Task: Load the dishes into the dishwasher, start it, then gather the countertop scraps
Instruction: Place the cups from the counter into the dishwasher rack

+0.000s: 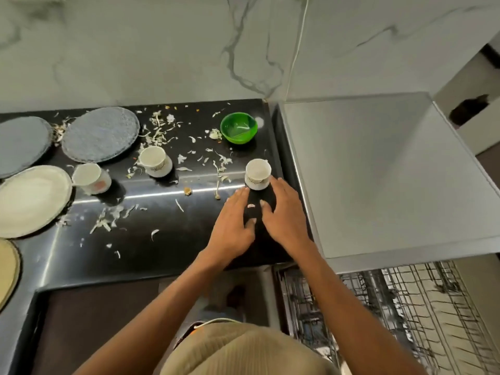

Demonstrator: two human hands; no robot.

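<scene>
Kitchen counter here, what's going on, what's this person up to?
A person stands at a black countertop with both hands flat and open: left hand and right hand, just short of a white cup near the counter's right edge. Nothing is held yet. Two more cups, several plates, a green bowl and scattered scraps remain on the counter. The dishwasher rack is pulled out, lower right, apparently empty.
</scene>
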